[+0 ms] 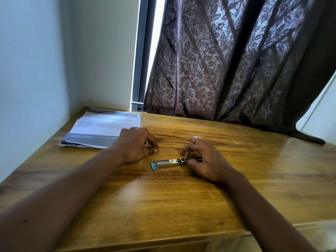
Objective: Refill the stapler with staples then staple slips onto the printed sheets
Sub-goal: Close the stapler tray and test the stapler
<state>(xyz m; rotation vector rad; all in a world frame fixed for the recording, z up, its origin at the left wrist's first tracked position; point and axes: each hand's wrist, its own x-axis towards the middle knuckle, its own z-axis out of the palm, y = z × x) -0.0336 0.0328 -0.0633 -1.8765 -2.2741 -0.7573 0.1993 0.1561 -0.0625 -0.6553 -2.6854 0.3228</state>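
Note:
A small metal stapler point(168, 163) with a blue front tip lies on the wooden table point(181, 197), opened so its staple channel faces up. My right hand point(205, 159) grips its hinge end, fingers pinching the raised arm. My left hand point(136, 144) rests on the table to the left of the stapler, fingers curled and pinched together; whether something small sits between the fingertips I cannot tell. A stack of printed sheets point(105, 128) lies at the back left of the table, partly under my left hand. A small white and blue object point(196, 137) shows just behind my right hand.
A white wall borders the table on the left. A dark patterned curtain point(236, 60) hangs behind, its hem resting on the table's back right edge. The table's front edge runs close to the bottom of the view.

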